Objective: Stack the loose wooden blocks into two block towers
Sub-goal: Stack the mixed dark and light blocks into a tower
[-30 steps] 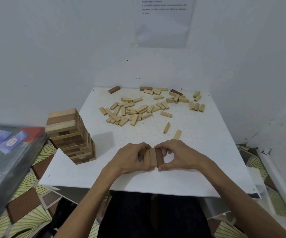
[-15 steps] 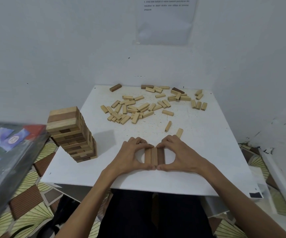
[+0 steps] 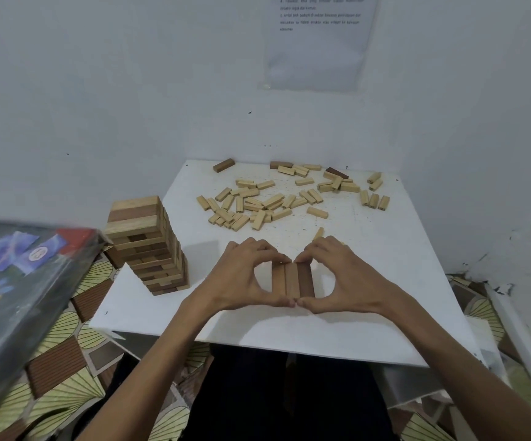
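Both hands, left (image 3: 241, 283), right (image 3: 348, 280), pinch block row (image 3: 292, 280)

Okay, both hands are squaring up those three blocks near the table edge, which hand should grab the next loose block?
Right hand. A loose block lies just beyond its fingertips, while the left hand has its nearest blocks in the scattered pile, farther back. The left could steady the three-block row.

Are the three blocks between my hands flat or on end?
Flat. The three blocks lie side by side on the table, long faces up, left hand and right hand pinching them.
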`<act>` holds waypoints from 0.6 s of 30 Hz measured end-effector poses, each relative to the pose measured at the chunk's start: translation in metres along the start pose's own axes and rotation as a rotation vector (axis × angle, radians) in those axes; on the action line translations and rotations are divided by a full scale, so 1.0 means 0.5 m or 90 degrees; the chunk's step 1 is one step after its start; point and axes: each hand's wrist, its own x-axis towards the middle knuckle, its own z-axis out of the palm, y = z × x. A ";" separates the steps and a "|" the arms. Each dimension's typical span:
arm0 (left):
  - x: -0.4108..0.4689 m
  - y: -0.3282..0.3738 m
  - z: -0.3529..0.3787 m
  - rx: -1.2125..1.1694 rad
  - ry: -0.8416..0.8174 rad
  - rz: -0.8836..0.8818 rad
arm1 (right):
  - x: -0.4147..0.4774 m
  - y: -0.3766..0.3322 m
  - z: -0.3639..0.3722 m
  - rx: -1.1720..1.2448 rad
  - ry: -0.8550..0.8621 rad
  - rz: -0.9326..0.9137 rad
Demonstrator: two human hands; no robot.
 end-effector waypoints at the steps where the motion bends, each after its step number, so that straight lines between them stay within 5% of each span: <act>1: -0.001 0.011 -0.019 0.022 0.000 0.006 | 0.003 -0.011 -0.014 -0.006 -0.002 -0.009; 18: -0.065 0.038 -0.295 0.126 0.083 0.014 | 0.160 -0.204 -0.130 -0.023 0.028 -0.130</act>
